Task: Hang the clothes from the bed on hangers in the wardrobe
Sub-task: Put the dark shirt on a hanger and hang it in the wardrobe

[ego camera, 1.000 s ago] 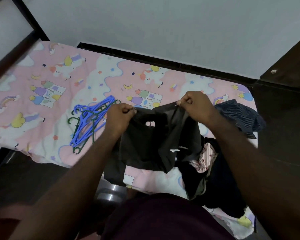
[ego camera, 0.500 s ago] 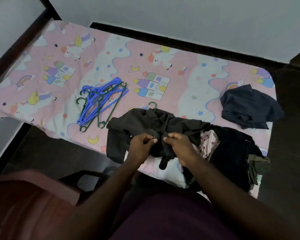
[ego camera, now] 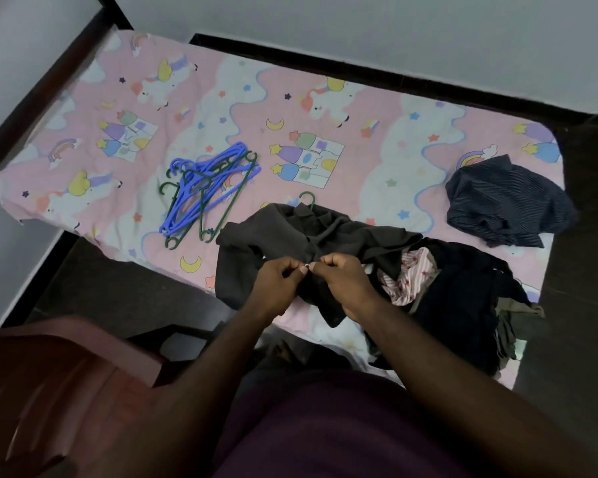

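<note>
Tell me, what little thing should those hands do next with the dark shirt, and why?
Probably finish fastening what looks like a small button: the left hand and right hand both pinch the dark grey shirt around it. The shirt lies on the bed with a green hanger hook poking out at its collar, so closing it should keep it from slipping when lifted.

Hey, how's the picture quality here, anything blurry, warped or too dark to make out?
Head view: soft, even light, no glare; the left hand and right hand pinching the grey shirt are sharp; the reddish chair at lower left is smeared; the bed bows at its edges from the wide lens; the dark clothes pile loses detail.
</note>
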A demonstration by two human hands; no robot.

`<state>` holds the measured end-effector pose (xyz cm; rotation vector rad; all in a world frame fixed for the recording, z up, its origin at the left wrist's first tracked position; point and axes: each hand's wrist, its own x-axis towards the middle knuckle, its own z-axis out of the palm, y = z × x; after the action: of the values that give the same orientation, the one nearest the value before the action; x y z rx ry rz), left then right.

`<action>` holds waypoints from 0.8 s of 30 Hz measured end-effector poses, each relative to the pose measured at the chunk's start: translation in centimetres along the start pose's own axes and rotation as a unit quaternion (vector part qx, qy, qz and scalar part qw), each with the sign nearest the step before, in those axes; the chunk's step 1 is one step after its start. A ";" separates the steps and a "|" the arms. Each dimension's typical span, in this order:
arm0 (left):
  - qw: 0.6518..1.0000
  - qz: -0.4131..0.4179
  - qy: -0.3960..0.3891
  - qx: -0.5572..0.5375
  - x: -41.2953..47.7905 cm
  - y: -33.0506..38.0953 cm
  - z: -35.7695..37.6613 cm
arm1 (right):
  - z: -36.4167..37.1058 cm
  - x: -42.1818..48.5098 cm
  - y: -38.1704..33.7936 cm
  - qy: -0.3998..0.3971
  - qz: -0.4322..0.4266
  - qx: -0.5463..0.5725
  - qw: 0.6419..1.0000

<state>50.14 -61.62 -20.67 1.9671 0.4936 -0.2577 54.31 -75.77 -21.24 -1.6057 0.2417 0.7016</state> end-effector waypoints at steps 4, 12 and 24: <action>0.999 0.015 -0.023 0.028 0.6 -0.4 -1.4 | 0.6 -0.4 -0.6 -0.015 -0.026 -0.014 0.999; 0.986 0.046 -0.137 0.085 2.1 -1.5 -3.7 | 1.8 -1.0 -1.9 -0.043 0.007 -0.079 0.996; 0.972 -0.090 -0.176 -0.131 1.4 -2.0 -4.3 | 5.4 -1.5 -0.9 0.081 -0.064 -0.344 0.933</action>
<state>50.33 -56.73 -20.94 1.5781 0.4468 -0.6135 52.05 -70.79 -19.69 -2.3323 -0.0021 0.5795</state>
